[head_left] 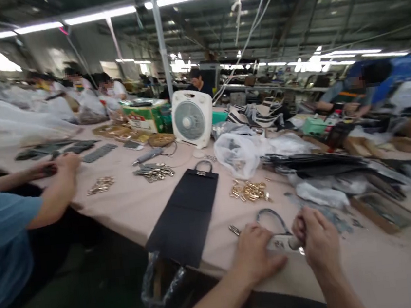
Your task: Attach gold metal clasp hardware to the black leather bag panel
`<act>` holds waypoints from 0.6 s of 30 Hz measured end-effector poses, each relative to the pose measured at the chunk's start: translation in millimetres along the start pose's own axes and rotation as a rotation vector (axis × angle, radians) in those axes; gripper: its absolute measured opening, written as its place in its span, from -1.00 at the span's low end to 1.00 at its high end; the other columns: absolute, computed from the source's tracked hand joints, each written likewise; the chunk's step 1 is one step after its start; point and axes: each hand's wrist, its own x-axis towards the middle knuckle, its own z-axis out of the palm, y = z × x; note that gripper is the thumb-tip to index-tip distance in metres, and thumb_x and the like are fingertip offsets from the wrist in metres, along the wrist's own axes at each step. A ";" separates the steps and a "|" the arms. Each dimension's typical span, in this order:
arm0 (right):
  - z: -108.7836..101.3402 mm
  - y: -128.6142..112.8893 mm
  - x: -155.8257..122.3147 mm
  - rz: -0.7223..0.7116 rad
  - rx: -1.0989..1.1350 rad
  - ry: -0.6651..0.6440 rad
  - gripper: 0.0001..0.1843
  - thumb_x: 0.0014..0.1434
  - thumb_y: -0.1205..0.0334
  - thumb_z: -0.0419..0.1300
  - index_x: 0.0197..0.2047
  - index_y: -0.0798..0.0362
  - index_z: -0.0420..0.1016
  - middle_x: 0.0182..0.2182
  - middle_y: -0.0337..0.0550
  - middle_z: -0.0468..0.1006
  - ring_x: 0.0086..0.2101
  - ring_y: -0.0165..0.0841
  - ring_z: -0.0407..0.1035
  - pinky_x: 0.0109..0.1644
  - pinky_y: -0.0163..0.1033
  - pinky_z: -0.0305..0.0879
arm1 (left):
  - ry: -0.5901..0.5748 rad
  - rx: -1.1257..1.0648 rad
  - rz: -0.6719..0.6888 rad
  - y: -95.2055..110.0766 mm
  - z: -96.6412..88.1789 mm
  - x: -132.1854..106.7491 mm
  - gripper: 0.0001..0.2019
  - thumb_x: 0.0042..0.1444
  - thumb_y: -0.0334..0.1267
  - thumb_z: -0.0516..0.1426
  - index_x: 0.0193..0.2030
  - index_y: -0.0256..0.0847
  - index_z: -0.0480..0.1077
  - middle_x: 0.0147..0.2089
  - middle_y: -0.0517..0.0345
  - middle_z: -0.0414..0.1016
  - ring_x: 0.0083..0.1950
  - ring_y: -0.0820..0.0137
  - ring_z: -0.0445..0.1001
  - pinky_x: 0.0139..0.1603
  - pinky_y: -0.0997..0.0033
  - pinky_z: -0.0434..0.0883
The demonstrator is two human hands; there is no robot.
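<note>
My left hand [257, 252] lies flat, palm down, on a pale strap piece [278, 242] near the table's front edge, its fingers stretched out. My right hand [316, 240] is closed in a fist round a small tool with a light handle [294, 242], its tip down against the same piece. A dark curved strap loop [271, 215] lies just beyond both hands. A small metal fitting [234, 230] sits left of my left hand. A heap of gold metal clips [249, 190] lies further back.
A black flat bag piece with a ring handle [187, 210] hangs over the table edge at left. A white fan [191, 118], plastic bags [240, 153], dark straps [316, 162] and metal parts [154, 171] cover the long table [129, 201]. A co-worker in blue [4, 234] sits at left; others work further off.
</note>
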 end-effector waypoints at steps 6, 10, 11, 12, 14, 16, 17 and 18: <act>11.0 25.7 6.0 -0.021 0.117 -0.028 -0.59 0.31 -0.02 0.33 -0.44 0.05 0.39 -0.65 -0.43 0.21 -0.70 -0.56 0.08 -0.67 -0.42 -0.05 | 0.071 -0.003 -0.002 -5.0 -1.6 8.9 -0.48 -0.07 0.05 0.49 -0.01 -0.09 0.53 -0.03 0.09 0.61 0.18 0.07 0.42 0.30 0.02 0.40; 11.0 39.5 0.5 -0.066 0.055 -0.038 -0.54 0.32 0.02 0.33 -0.52 0.05 0.35 -0.67 -0.44 0.18 -0.71 -0.55 0.07 -0.67 -0.40 -0.06 | 0.065 0.018 0.009 -4.2 1.0 10.0 -0.51 -0.02 0.06 0.46 -0.01 -0.09 0.52 -0.04 0.09 0.61 0.15 0.10 0.42 0.23 0.06 0.43; 11.4 41.9 -0.7 -0.070 0.038 -0.053 -0.53 0.33 0.02 0.32 -0.53 0.04 0.33 -0.68 -0.43 0.18 -0.72 -0.55 0.06 -0.67 -0.39 -0.06 | 0.061 0.024 0.010 -4.1 1.0 10.2 -0.53 0.00 0.04 0.46 -0.01 -0.08 0.52 -0.04 0.09 0.60 0.15 0.10 0.41 0.22 0.06 0.43; 12.1 43.9 -1.8 -0.074 0.023 -0.069 -0.52 0.34 0.02 0.31 -0.54 0.03 0.32 -0.68 -0.43 0.18 -0.72 -0.55 0.06 -0.66 -0.39 -0.05 | 0.056 0.032 0.008 -3.8 0.7 10.6 -0.55 0.01 0.03 0.45 -0.02 -0.08 0.52 -0.03 0.09 0.60 0.17 0.10 0.41 0.22 0.07 0.44; 14.5 46.7 -3.4 -0.085 -0.004 -0.088 -0.51 0.35 0.02 0.30 -0.54 0.02 0.29 -0.68 -0.43 0.19 -0.71 -0.54 0.05 -0.66 -0.37 -0.03 | 0.038 0.047 0.000 -2.8 -0.8 11.3 -0.59 0.03 -0.02 0.44 -0.03 -0.08 0.51 -0.01 0.08 0.59 0.19 0.09 0.39 0.21 0.06 0.43; 17.4 48.5 -4.0 -0.105 -0.031 -0.090 -0.52 0.36 0.01 0.29 -0.53 0.01 0.29 -0.68 -0.43 0.19 -0.70 -0.52 0.06 -0.65 -0.36 -0.02 | 0.018 0.056 -0.012 -1.2 -2.8 12.1 -0.60 0.03 -0.05 0.43 -0.04 -0.08 0.50 0.01 0.07 0.58 0.22 0.08 0.38 0.22 0.06 0.43; 18.7 49.2 -3.8 -0.116 -0.049 -0.088 -0.52 0.36 0.00 0.28 -0.52 0.00 0.29 -0.69 -0.43 0.19 -0.69 -0.52 0.06 -0.64 -0.35 -0.01 | 0.012 0.058 -0.018 -0.3 -3.7 12.4 -0.61 0.03 -0.06 0.43 -0.04 -0.08 0.50 0.02 0.07 0.57 0.22 0.08 0.38 0.22 0.06 0.43; 19.7 49.9 -3.3 -0.129 -0.073 -0.090 -0.53 0.37 -0.01 0.28 -0.51 0.00 0.29 -0.69 -0.43 0.19 -0.69 -0.50 0.07 -0.62 -0.34 0.01 | 0.007 0.059 -0.024 0.6 -4.5 12.7 -0.61 0.03 -0.07 0.43 -0.04 -0.07 0.49 0.03 0.08 0.57 0.23 0.09 0.38 0.23 0.06 0.43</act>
